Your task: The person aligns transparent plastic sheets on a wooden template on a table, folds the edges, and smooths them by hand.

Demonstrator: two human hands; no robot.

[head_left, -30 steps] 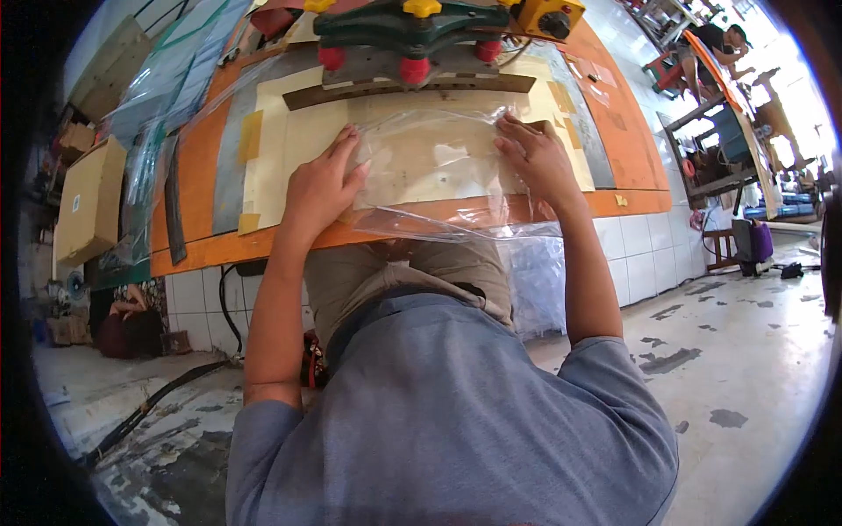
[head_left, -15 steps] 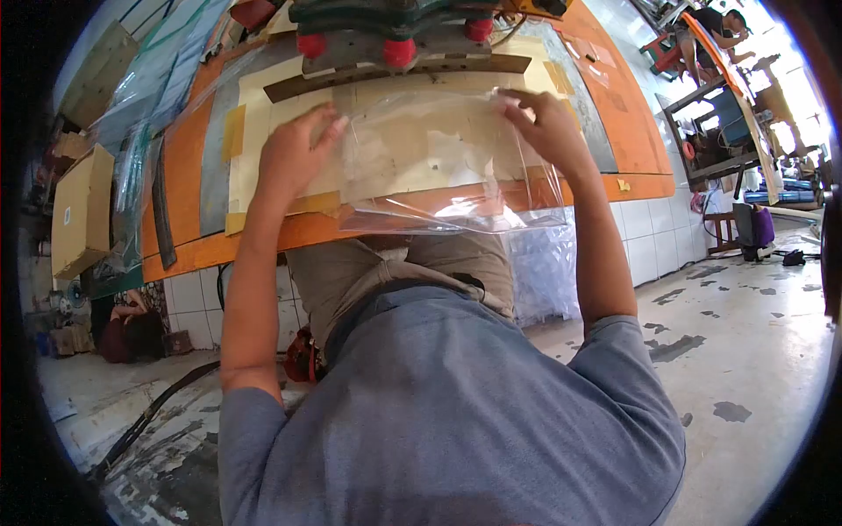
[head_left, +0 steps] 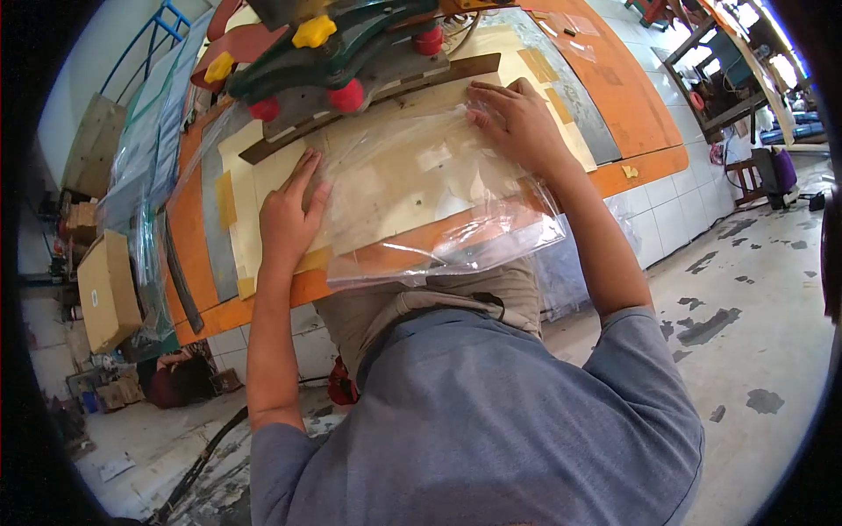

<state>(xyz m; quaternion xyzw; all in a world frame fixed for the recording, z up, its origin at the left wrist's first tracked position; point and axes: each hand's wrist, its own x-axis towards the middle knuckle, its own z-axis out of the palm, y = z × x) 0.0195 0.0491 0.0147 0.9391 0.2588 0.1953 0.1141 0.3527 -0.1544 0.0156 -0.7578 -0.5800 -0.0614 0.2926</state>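
Note:
A clear plastic sheet (head_left: pixel 412 197), possibly a layered bag, lies across the cardboard-covered work surface, its near edge hanging past the table front toward my lap. My left hand (head_left: pixel 292 215) rests along its left side, fingers stretched forward and thumb apart. At the far right corner, my right hand (head_left: pixel 524 127) lies on the plastic with fingers extended and thumb spread. Just beyond both hands runs a thin dark metal bar (head_left: pixel 377 107) under the green press head (head_left: pixel 338 57). Whether the sheet's far edge reaches beneath the bar is unclear.
Red knobs (head_left: pixel 346 95) and yellow knobs (head_left: pixel 314 31) stick out from the press. A cardboard box (head_left: pixel 107 294) stands at the left. More clear plastic (head_left: pixel 561 272) hangs below the orange table (head_left: pixel 645 167). Another person (head_left: pixel 175 381) is low at the left.
My view has tilted and shifted. The plastic lies farther over my lap at its near edge. My right fingers, earlier bent at the sheet's corner, now lie flatter on it.

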